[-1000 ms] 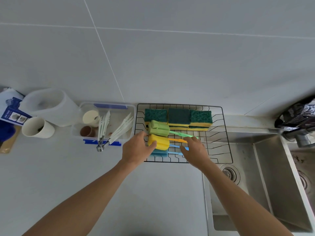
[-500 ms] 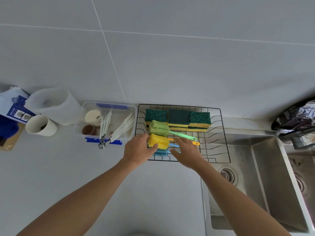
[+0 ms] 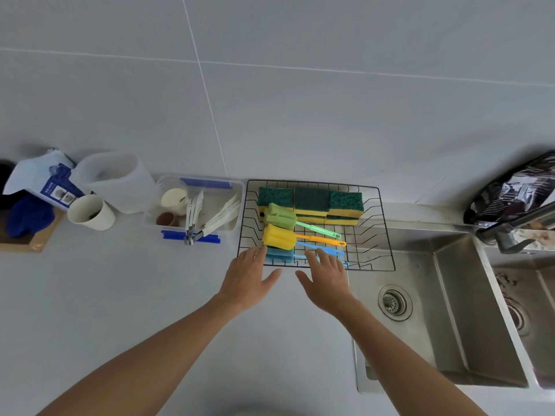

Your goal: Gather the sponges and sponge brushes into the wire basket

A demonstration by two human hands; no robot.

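Both hands are spread open, palms down, holding nothing: the left hand (image 3: 250,279) sits at the front left corner of the wire basket (image 3: 387,235), its fingertips at the front rim just beside the blue sponge brush (image 3: 279,255), and the right hand (image 3: 326,280) lies over the front rim next to it, fingers reaching across the wire onto the blue handle. Inside the basket, three sponge brushes lie side by side along the left wall, heads left and handles pointing right: blue at the front, then the yellow sponge brush (image 3: 279,237) with an orange handle, then the green sponge brush (image 3: 280,217). Behind them, along the back wall, stands a row of green-and-yellow scouring sponges (image 3: 310,202), stacked two high. The basket rests at the back of the worktop (image 3: 135,295), its right end hanging over the edge of the steel sink (image 3: 444,310). Just left of the basket sits a clear plastic container (image 3: 237,187) with blue clips, holding tongs and small cups; further left stand a white cup (image 3: 90,211) and a translucent jug (image 3: 120,181)
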